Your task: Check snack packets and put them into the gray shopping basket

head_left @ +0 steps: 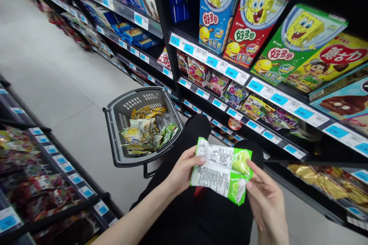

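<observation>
Between my hands, above my knees, is a green and white snack packet (216,169) with its printed back turned up. The thumb of my left hand (185,170) lies on the packet's left end, its fingers beneath. My right hand (264,191) pinches the right end between thumb and fingers. Pictures of green fruit show on that end. On the floor left of my knees stands a grey shopping basket (119,153). Yellow packets (148,111) and pale green snack packets (140,134) lie inside it.
Cartoon snack boxes (254,25) stand on the shelf ahead, with small gummy candy packets (234,93) on the tier below. Gold packets (324,180) lie low at the right. A rack of wrapped sweets (37,176) borders the left side. The grey floor (69,80) runs between the shelves.
</observation>
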A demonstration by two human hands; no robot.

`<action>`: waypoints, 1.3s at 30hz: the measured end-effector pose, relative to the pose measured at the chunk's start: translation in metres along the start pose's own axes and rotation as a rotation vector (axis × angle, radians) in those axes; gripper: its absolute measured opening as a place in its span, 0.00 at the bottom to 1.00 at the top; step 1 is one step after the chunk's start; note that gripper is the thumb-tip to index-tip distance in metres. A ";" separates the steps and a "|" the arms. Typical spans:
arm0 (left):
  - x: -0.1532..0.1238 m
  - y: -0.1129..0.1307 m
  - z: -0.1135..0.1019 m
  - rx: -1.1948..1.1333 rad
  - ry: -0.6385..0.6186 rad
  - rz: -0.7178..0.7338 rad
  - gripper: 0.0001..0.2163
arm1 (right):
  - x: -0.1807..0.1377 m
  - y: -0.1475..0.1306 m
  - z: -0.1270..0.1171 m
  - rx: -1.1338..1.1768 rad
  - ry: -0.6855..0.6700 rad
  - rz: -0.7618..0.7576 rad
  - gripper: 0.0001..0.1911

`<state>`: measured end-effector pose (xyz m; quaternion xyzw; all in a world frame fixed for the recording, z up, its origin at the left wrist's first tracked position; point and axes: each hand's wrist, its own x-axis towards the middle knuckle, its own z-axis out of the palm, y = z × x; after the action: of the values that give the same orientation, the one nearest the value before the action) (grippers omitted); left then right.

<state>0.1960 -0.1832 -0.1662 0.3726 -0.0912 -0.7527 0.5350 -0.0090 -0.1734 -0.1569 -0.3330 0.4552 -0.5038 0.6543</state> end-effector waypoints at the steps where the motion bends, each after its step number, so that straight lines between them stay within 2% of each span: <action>1: 0.000 0.000 -0.001 0.000 0.000 -0.001 0.10 | -0.001 0.001 0.000 -0.006 0.016 -0.006 0.18; 5: 0.001 -0.001 -0.002 -0.010 0.030 -0.001 0.11 | -0.006 -0.002 0.002 -0.054 0.070 -0.035 0.18; 9: 0.001 0.002 -0.001 -0.018 0.060 0.015 0.11 | -0.009 -0.010 0.009 -0.023 -0.023 0.008 0.26; 12: 0.001 0.003 0.000 -0.011 0.070 0.065 0.10 | -0.007 -0.012 0.012 0.025 -0.018 0.032 0.29; 17: 0.000 0.001 0.002 0.014 0.082 0.115 0.10 | 0.000 -0.002 0.007 0.104 0.161 0.101 0.22; 22: 0.000 -0.001 0.004 0.020 0.097 0.102 0.11 | 0.002 0.002 0.011 0.097 0.203 0.125 0.16; 24: 0.000 -0.001 0.004 0.022 0.102 0.103 0.11 | 0.001 0.002 0.013 0.077 0.223 0.085 0.15; 28: -0.001 -0.001 0.005 0.022 0.094 0.093 0.11 | -0.002 0.003 0.013 -0.001 0.279 -0.093 0.15; 33: -0.003 0.000 0.004 0.045 0.067 0.099 0.11 | -0.005 0.006 0.001 -0.217 0.304 -0.251 0.17; 36: -0.003 -0.001 0.003 0.049 0.055 0.111 0.12 | -0.005 0.003 -0.006 -0.342 0.253 -0.302 0.15; 39: -0.003 -0.001 0.002 0.051 0.021 0.110 0.12 | -0.003 0.000 -0.009 -0.383 0.171 -0.321 0.07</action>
<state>0.1946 -0.1804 -0.1640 0.3886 -0.1250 -0.7157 0.5667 -0.0172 -0.1706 -0.1598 -0.4750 0.5373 -0.5321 0.4501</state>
